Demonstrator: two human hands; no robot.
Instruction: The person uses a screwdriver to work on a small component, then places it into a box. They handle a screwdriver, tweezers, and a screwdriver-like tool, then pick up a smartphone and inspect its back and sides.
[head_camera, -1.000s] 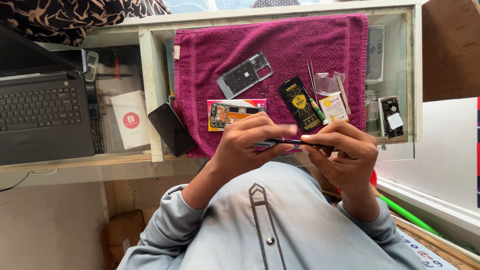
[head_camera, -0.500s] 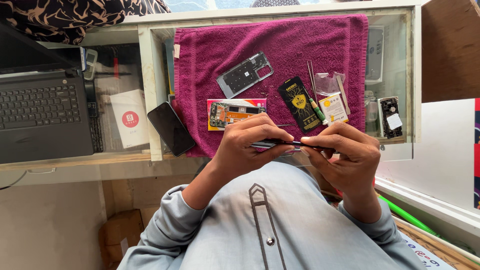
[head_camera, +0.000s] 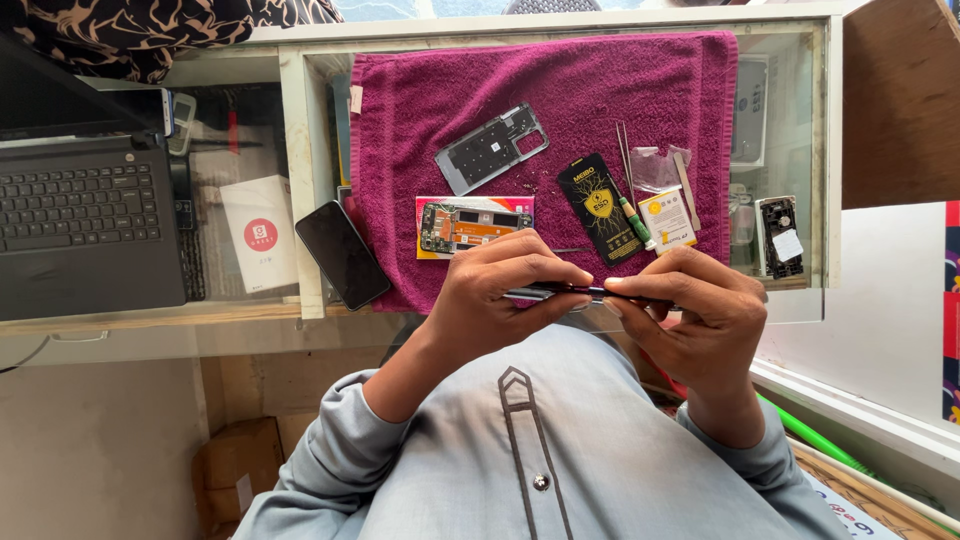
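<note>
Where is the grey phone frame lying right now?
In the head view, the grey phone frame lies tilted on the magenta towel, just above the orange-and-green circuit board and left of the black packet.

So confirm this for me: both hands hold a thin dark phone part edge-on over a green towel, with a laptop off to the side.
Not quite: the towel is magenta, not green, as the head view shows. The rest stands: the left hand and right hand hold the thin dark phone part edge-on between them, and the laptop sits off to the side.
</note>
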